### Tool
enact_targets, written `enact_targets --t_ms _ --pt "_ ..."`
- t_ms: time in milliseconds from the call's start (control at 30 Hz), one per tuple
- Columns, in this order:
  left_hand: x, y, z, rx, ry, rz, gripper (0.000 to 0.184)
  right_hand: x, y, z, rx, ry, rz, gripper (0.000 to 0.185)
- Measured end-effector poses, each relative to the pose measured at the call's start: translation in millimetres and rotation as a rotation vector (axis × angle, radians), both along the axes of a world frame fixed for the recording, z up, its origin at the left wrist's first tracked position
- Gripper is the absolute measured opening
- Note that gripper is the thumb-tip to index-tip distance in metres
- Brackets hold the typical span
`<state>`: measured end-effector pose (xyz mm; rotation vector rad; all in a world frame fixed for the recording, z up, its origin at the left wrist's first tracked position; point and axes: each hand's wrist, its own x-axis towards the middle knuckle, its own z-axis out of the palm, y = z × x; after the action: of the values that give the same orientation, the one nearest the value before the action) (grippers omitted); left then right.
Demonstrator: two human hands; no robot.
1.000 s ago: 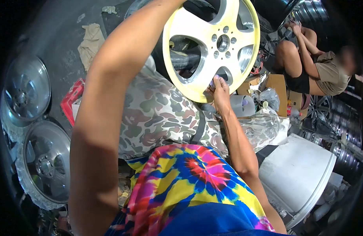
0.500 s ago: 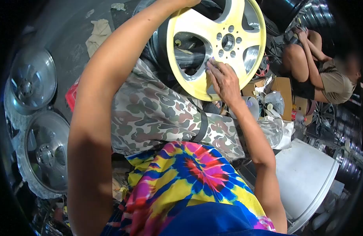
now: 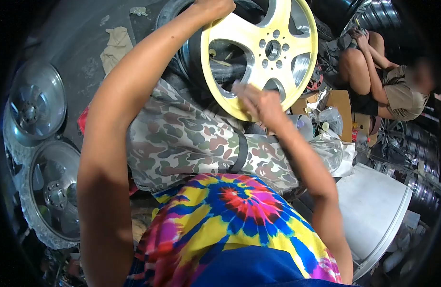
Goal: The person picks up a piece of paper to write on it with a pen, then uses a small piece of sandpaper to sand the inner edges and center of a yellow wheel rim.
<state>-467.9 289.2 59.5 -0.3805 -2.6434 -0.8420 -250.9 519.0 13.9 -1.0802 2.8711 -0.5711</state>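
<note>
A yellow-faced wheel rim (image 3: 230, 28) with bare metal inside its openings stands tilted in front of me. My left hand (image 3: 215, 8) grips its upper left edge, with the fingers curled over the lip and partly out of sight. Low on the rim's face, my right hand (image 3: 262, 104) is closed and smeared by motion. Its fingers press together near the lower left opening. A small greyish thing seems to be under the fingertips, but I cannot make out what it is. Camouflage cloth (image 3: 187, 129) covers my lap just below the rim.
Bare metal rims (image 3: 38, 100) lie to the left on crumpled plastic wrap. A beige cloth (image 3: 116, 48) is on the floor. On the right are a cardboard box (image 3: 344, 107) of odds and ends, a white panel (image 3: 373, 205), stacked dark rims (image 3: 424, 148) and a seated person (image 3: 402, 93).
My right hand has slid left and down across the rim's lower face. My left hand keeps its grip at the upper edge. The view has shifted slightly.
</note>
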Motion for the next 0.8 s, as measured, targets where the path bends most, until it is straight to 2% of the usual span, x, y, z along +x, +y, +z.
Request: enact_targets --t_ms 33,133,200,233,333,367,400,467,500,533,600,633,667,733,800 --pt "-3.7 1.3 -3.3 -0.002 -0.007 0.001 0.027 -19.5 9.3 3.1 0.110 0.036 -0.024 0.030" --pt "-8.3 0.3 -2.3 -0.014 -0.008 0.017 0.029 -61.1 7.7 17.2 0.165 0.130 0.003 0.027" --pt "-5.5 -3.5 2.4 0.030 -0.079 -0.011 0.028 -38.8 -4.4 15.3 0.125 -0.072 0.005 0.025" --pt "-4.7 -4.1 6.0 0.042 -0.113 -0.013 0.027 -32.8 -2.9 10.7 -0.048 -0.070 0.142 0.024" --pt "-6.0 -1.8 3.7 0.084 -0.103 -0.019 0.028 -51.4 10.2 22.8 0.003 -0.086 0.131 0.023" --pt "-4.6 -1.0 5.3 0.089 -0.126 -0.017 0.029 -64.5 12.3 31.1 0.184 -0.069 0.055 0.024" --pt "0.6 1.3 7.5 0.088 -0.128 -0.019 0.029 -68.9 8.4 38.2 0.118 0.047 0.072 0.023" --pt "0.3 -1.0 12.2 0.087 -0.100 -0.016 0.028 -33.2 -7.9 21.3 0.215 -0.210 -0.164 0.023" --pt "-1.8 -1.1 10.4 0.078 -0.102 -0.010 0.028 -13.5 -14.2 16.7 0.009 -0.216 -0.014 0.027" --pt "-4.9 -3.5 8.3 0.076 -0.104 -0.004 0.028 -1.7 -19.3 17.3 -0.075 -0.254 0.034 0.027" --pt "-7.0 -1.5 -0.2 0.094 -0.033 -0.045 0.027 -22.8 1.7 19.9 -0.090 -0.388 0.110 0.026" --pt "-8.0 0.2 3.5 0.097 -0.108 -0.031 0.026 -36.7 14.1 12.5 -0.117 -0.197 0.063 0.028" --pt "-5.5 2.1 5.6 0.096 -0.107 -0.038 0.026 -50.3 17.7 28.8 0.083 -0.126 0.012 0.027" --pt "-3.2 0.5 7.3 0.111 -0.087 -0.008 0.025 -44.8 9.6 19.0 -0.019 0.048 -0.032 0.026" --pt "-3.2 -2.3 10.0 0.100 -0.075 -0.017 0.024 -2.5 -8.9 -2.8 -0.014 -0.064 -0.100 0.024"
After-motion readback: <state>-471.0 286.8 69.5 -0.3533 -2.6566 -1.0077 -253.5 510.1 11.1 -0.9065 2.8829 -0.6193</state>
